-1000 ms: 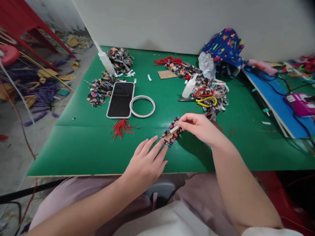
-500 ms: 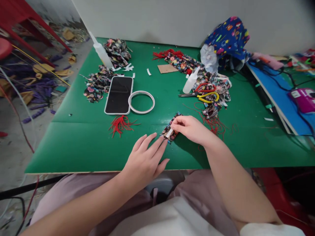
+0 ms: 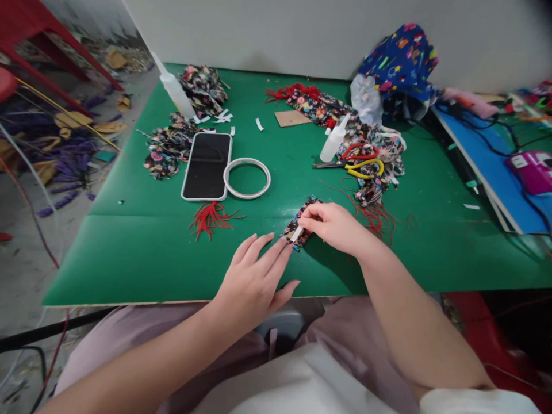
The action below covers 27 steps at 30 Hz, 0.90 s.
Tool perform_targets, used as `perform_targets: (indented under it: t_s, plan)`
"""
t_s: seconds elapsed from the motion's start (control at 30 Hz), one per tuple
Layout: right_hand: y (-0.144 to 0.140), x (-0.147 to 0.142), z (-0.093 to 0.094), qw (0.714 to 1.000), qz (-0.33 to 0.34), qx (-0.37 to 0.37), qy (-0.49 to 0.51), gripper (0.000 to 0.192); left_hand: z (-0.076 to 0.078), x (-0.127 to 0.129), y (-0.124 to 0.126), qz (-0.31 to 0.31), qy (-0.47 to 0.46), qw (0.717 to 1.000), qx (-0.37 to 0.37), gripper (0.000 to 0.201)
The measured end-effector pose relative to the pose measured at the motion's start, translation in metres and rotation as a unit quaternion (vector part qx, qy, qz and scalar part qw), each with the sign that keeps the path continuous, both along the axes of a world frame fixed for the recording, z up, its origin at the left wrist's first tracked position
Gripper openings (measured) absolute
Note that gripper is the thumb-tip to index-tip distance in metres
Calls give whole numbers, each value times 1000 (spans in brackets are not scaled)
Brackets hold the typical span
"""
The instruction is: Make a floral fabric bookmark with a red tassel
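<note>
A small floral fabric piece (image 3: 310,202) lies slanted on the green table, near its front edge. My right hand (image 3: 334,226) pinches a narrow white strip (image 3: 296,233) against the fabric's brown middle. With fingers spread, my left hand (image 3: 254,275) rests flat, its fingertips touching the fabric's near left end. Part of the fabric is hidden under my right fingers. Left of it lies a red thread tassel (image 3: 210,218). A white tape ring (image 3: 247,196) and a phone (image 3: 207,167) are farther back.
Scissors (image 3: 364,168) with red and yellow handles lie beside a white squeeze bottle (image 3: 334,144) and floral scraps at the right. Another squeeze bottle (image 3: 177,95) leans at the back left. Loose red threads (image 3: 377,218) lie near my right forearm. A blue folder (image 3: 495,172) is farther right.
Both hands hold nearly the same place on the fabric and strip. The view has shifted slightly; nothing else visibly moves.
</note>
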State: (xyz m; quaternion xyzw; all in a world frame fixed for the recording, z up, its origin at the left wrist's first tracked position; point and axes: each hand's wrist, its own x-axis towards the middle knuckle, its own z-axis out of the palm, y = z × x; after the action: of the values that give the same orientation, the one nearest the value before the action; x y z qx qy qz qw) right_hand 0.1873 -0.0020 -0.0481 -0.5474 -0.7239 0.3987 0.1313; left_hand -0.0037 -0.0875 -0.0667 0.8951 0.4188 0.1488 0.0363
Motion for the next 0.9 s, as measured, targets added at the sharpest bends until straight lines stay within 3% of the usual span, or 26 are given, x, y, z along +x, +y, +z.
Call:
perform_targets:
  t_s: [0.5,0.9]
  plan:
    - [-1,-2,0,999,-2,39,-37,21,0,0,3,-2,-14,1000,7,39]
    - [-3,-4,5,997,-9,50,-54,19,2,5,5,0,15,1000,14,42]
